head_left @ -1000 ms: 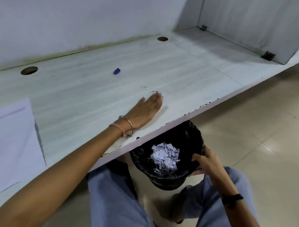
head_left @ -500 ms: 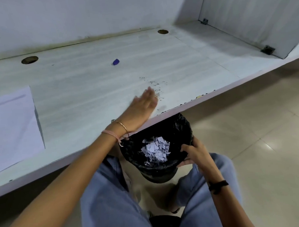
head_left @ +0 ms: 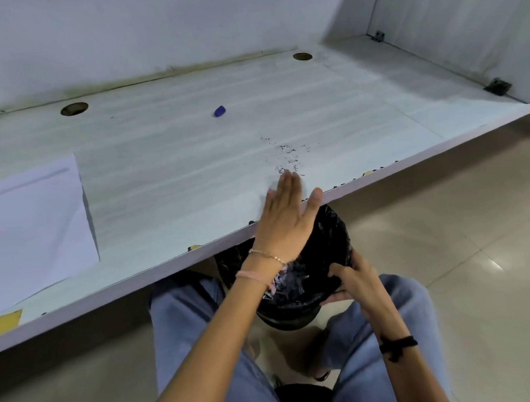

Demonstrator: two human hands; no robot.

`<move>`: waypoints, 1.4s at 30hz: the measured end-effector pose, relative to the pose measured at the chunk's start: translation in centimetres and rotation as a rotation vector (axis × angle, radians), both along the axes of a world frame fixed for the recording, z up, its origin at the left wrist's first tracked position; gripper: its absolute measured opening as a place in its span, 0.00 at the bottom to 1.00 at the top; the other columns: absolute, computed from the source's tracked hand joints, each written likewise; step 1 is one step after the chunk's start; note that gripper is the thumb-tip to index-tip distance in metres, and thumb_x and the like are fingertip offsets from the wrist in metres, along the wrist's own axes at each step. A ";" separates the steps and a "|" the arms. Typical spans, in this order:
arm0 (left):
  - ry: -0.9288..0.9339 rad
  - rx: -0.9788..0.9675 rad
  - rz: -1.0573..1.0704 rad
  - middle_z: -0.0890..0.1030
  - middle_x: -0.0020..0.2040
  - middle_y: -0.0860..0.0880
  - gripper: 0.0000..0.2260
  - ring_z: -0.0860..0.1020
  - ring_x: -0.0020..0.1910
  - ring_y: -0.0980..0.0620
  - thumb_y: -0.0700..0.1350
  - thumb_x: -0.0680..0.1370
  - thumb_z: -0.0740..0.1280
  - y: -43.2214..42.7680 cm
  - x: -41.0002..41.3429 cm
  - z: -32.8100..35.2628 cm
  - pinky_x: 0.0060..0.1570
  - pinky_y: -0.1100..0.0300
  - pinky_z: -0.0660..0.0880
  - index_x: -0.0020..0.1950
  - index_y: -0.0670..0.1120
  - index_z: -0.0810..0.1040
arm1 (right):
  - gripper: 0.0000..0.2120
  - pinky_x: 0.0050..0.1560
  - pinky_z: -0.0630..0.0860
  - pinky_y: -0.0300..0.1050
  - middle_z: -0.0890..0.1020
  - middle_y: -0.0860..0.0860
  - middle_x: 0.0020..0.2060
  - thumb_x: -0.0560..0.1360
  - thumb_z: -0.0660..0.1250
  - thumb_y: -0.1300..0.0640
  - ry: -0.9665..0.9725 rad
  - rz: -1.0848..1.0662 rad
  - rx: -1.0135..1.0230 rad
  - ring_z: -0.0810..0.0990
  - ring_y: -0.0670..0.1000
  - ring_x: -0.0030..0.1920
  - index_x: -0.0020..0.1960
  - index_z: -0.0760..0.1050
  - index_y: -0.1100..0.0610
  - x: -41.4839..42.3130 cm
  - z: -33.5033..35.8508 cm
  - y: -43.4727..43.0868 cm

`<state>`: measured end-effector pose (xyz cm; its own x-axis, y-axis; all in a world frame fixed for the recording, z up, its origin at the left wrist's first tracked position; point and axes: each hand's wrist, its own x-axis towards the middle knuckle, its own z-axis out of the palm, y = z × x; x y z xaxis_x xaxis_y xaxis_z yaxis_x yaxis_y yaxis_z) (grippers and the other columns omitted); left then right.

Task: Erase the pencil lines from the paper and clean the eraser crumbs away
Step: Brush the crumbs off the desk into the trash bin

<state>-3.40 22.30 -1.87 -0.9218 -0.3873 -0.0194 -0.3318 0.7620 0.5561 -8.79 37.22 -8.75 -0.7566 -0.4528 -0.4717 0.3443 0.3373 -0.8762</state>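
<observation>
Dark eraser crumbs [head_left: 289, 155] lie scattered on the white desk [head_left: 171, 174] near its front edge. My left hand [head_left: 285, 218] is flat with straight fingers at the desk's edge, just in front of the crumbs and above a black bin [head_left: 326, 237]. My right hand [head_left: 352, 280] grips the bin's rim and holds it under the desk edge; torn paper scraps [head_left: 287, 283] lie inside. A blue eraser [head_left: 219, 111] sits farther back on the desk. The white paper [head_left: 34, 223] lies at the left.
Two round cable holes [head_left: 74, 109] [head_left: 302, 56] sit along the desk's back edge by the wall. A partition panel [head_left: 463, 34] closes the right end. Tiled floor [head_left: 458, 268] spreads to the right, and my knees are under the desk.
My left hand has drawn back from the crumbs toward me across the desk edge, over the bin. The bin stays held under the edge by my right hand.
</observation>
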 end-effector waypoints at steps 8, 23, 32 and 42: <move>-0.216 -0.295 0.498 0.52 0.79 0.35 0.37 0.50 0.78 0.40 0.62 0.80 0.34 -10.6 4.1 -1.7 0.75 0.42 0.50 0.79 0.37 0.52 | 0.20 0.35 0.82 0.61 0.79 0.62 0.54 0.71 0.60 0.70 0.021 0.010 0.003 0.83 0.63 0.38 0.61 0.70 0.56 -0.2 -0.8 0.1; -0.135 -0.196 0.374 0.48 0.80 0.39 0.43 0.46 0.79 0.44 0.68 0.76 0.32 -8.6 1.6 -1.1 0.77 0.48 0.44 0.79 0.38 0.47 | 0.23 0.36 0.82 0.59 0.79 0.60 0.56 0.71 0.61 0.68 0.012 0.025 -0.015 0.84 0.63 0.39 0.64 0.69 0.53 -0.3 -0.1 0.0; 0.186 -0.113 0.102 0.35 0.78 0.51 0.36 0.35 0.77 0.58 0.68 0.76 0.33 -4.3 2.9 0.7 0.75 0.56 0.33 0.78 0.48 0.36 | 0.21 0.34 0.81 0.54 0.81 0.59 0.51 0.74 0.59 0.70 -0.032 -0.036 -0.050 0.83 0.63 0.43 0.64 0.70 0.56 -0.1 -0.2 0.5; -0.108 -0.104 -0.302 0.37 0.79 0.50 0.40 0.38 0.78 0.57 0.70 0.75 0.34 -1.1 0.4 0.2 0.76 0.58 0.36 0.79 0.47 0.38 | 0.20 0.34 0.82 0.55 0.80 0.59 0.50 0.76 0.58 0.70 -0.011 -0.010 -0.045 0.83 0.62 0.43 0.63 0.69 0.53 -0.4 0.2 -0.4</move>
